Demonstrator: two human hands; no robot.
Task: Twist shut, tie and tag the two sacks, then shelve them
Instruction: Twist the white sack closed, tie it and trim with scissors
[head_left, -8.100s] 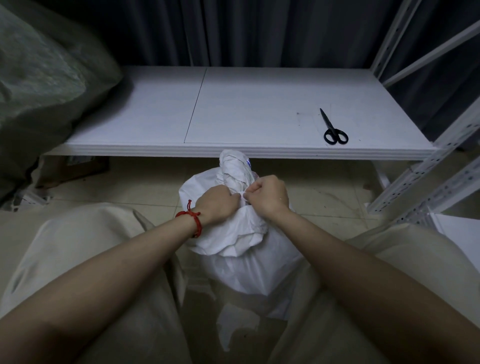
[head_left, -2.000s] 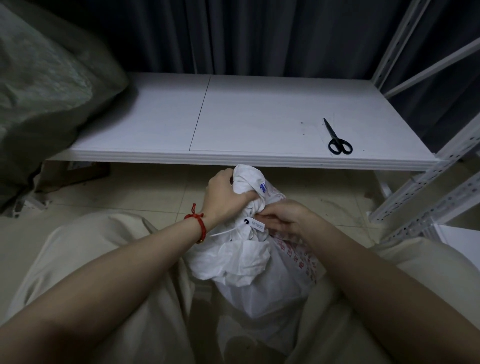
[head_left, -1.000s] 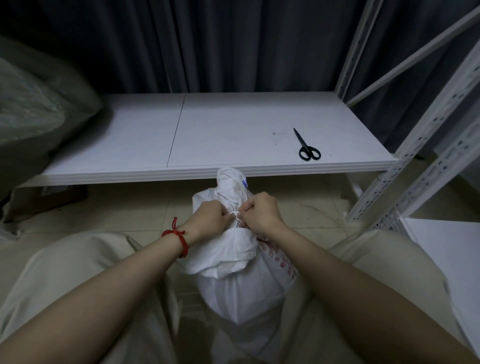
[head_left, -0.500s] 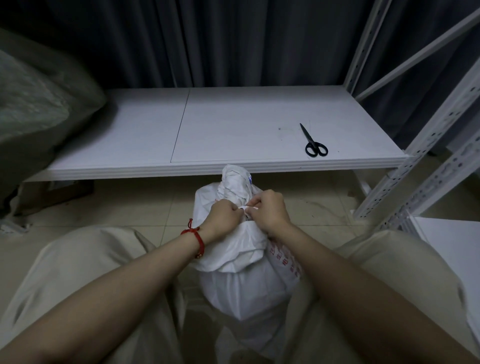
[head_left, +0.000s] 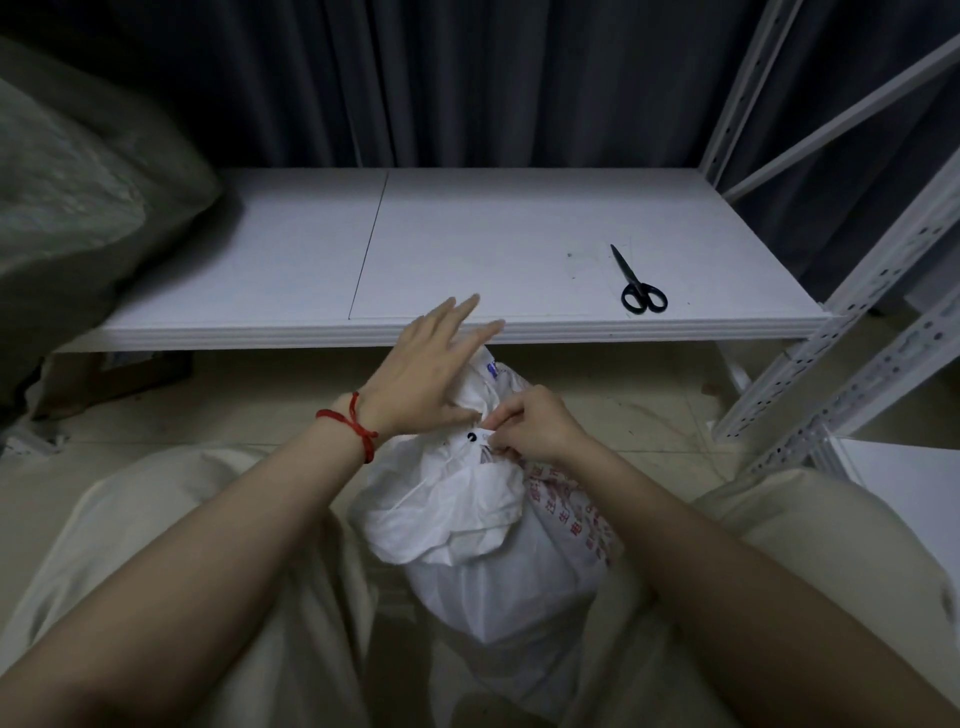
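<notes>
A white sack with red print stands on the floor between my knees, its neck twisted shut and bound. A small white tag with a black hole hangs at the neck. My right hand pinches the tag and the string at the neck. My left hand lies over the sack's twisted top with its fingers straight and spread. A large grey-green sack lies on the left end of the white shelf.
Black scissors lie on the shelf's right side. White perforated rack posts rise at the right. A white board lies on the floor at the far right. Dark curtains hang behind the shelf.
My left hand has let go of the neck and opened, fingers now spread over the sack's top. My right hand stays at the neck, and the tag is now in sight.
</notes>
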